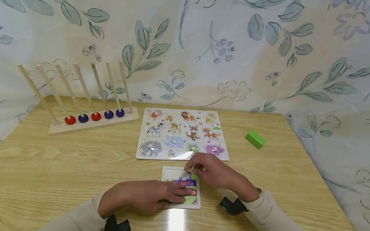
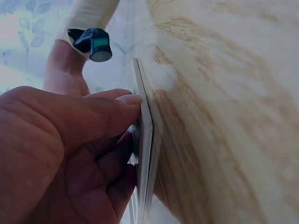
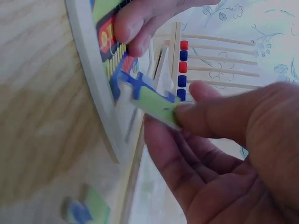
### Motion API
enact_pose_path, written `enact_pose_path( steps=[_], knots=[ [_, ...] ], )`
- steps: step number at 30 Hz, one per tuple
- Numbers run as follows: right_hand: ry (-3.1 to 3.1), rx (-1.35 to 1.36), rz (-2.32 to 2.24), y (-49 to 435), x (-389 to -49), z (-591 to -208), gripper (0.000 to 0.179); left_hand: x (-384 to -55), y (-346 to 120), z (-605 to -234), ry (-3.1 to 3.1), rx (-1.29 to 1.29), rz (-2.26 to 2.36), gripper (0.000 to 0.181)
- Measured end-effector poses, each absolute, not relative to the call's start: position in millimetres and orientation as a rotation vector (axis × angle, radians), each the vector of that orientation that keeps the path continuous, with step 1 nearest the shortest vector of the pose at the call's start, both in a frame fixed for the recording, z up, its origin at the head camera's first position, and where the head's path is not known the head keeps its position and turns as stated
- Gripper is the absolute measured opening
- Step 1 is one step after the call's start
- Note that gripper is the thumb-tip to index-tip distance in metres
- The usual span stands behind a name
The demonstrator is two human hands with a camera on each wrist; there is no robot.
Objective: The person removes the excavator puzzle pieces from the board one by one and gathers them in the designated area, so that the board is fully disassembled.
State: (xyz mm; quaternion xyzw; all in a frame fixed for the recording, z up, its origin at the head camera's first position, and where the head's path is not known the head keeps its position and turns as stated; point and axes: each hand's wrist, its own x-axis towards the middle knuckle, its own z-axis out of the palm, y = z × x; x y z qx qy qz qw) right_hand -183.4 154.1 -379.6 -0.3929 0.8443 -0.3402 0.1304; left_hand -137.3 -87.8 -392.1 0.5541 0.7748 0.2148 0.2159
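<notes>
A small jigsaw puzzle in a white frame [image 1: 198,201] lies on the table in front of me. My left hand [image 1: 149,195] rests on it, fingers stretched across the fitted pieces; its thumb [image 2: 119,112] touches the near edge. With thumb and fingers, my right hand [image 1: 216,169] pinches a green and blue puzzle piece [image 3: 156,105]. That piece is tilted over the bare upper part of the frame. Another loose puzzle piece [image 3: 96,207], green and blue, lies on the table beside the frame in the right wrist view.
Behind the jigsaw lies an animal peg puzzle board [image 1: 185,132]. A wooden rack [image 1: 95,122] with upright rods and red and blue beads stands at the back left. A green block [image 1: 255,139] sits at the back right. Patterned cloth [image 1: 211,40] hangs behind the table.
</notes>
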Motion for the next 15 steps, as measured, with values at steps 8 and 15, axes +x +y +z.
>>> enact_pose_path(
  steps=[8, 15],
  knots=[
    [2.405, -1.021, -0.99, 155.0, -181.6, -377.9, 0.017, -137.8, -88.1, -391.1, 2.141, 1.521, 0.601, 0.043],
    [2.394, -1.027, -1.036, 156.0, -181.8, -379.8, 0.016, -136.6, -87.4, -391.4, 2.139, 1.514, 0.602, 0.044]
  ],
)
